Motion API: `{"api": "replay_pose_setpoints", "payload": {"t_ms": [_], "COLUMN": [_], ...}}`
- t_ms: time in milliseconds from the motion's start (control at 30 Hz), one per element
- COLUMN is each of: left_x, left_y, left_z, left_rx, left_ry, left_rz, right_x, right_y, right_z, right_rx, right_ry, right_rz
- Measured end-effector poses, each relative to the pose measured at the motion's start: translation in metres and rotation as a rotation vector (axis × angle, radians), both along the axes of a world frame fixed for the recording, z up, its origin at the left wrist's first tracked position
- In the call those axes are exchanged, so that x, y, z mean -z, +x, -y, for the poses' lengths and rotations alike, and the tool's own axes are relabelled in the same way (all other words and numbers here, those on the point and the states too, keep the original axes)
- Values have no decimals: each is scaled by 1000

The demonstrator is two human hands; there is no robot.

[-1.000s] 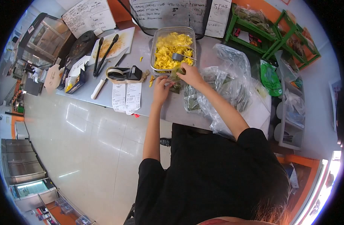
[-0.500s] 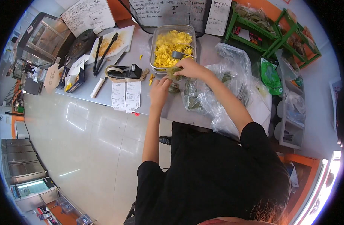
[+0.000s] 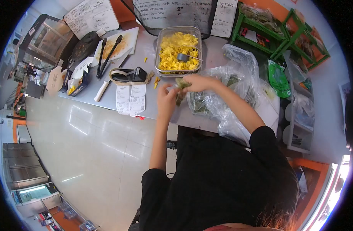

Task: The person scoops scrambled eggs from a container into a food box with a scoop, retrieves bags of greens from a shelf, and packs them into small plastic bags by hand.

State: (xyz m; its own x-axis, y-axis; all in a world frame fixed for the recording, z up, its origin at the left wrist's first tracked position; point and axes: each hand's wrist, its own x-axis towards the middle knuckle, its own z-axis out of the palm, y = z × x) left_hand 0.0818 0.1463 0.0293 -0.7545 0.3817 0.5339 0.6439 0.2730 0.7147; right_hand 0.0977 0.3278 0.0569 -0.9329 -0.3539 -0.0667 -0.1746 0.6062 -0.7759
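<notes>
A small greenish packet (image 3: pixel 180 92) is between my hands, just in front of a clear container (image 3: pixel 178 72) of yellow food (image 3: pixel 176 46). My right hand (image 3: pixel 195 83) pinches the packet's upper part. Beside its left edge is my left hand (image 3: pixel 167 100), fingers bent; whether they grip the packet is too small to tell. A grey-headed scoop (image 3: pixel 182 57) rests in the yellow food. Right of my hands, a clear plastic bag (image 3: pixel 242 90) holds green leafy packets. Crumbs of yellow food (image 3: pixel 157 82) lie left of the packet.
Left of my hands are a tape dispenser (image 3: pixel 128 75), two receipts (image 3: pixel 137 99), a white-handled knife (image 3: pixel 102 91) and black tongs (image 3: pixel 107 56) by a stained cutting board (image 3: pixel 128 40). Green crates (image 3: pixel 257 44) and a green pouch (image 3: pixel 278 79) stand at the right.
My right hand has drawn back from the container's near edge toward me with the packet. My left hand has shifted slightly right and down.
</notes>
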Motion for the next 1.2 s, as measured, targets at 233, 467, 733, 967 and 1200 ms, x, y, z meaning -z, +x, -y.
{"api": "replay_pose_setpoints", "payload": {"t_ms": [233, 467, 733, 967, 1200], "left_x": [-5, 24, 73, 116, 178], "left_y": [65, 152, 156, 157, 157], "left_z": [60, 80, 59, 67, 44], "left_rx": [106, 59, -169, -123, -84], "left_ry": [-308, -207, -69, 29, -334], "left_rz": [-255, 210, 892, 1057, 851], "right_x": [-19, 46, 81, 133, 226], "right_y": [76, 155, 170, 191, 202], "right_z": [54, 103, 103, 106, 93], "right_rx": [250, 285, 317, 396, 636], "right_ry": [-43, -82, 43, 43, -100], "right_rz": [-54, -55, 134, 367, 557]}}
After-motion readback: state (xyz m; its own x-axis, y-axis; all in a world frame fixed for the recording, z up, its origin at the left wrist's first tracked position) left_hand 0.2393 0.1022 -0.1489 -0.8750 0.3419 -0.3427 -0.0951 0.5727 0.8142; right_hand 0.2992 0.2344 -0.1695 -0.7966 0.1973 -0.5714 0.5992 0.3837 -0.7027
